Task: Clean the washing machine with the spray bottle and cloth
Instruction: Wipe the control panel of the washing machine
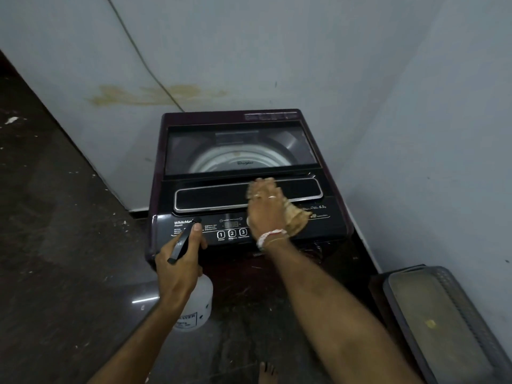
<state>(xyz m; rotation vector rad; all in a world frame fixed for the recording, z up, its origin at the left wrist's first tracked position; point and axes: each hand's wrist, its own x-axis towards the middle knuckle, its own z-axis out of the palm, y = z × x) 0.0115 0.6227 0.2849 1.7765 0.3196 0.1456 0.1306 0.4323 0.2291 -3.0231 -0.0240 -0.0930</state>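
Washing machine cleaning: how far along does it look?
Midway, probably. No part shows plainly as finished. In hand: the right hand presses the cloth on the lid's handle strip, while the left hand holds the spray bottle. The glass lid and button panel likely remain.

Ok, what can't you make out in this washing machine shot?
Head view only:
- cloth: mostly under the right hand.
- spray bottle label: partly behind the left hand and its forearm.
- control panel small print: too small, blurred.
- grey crate: cut off by the lower right edge.
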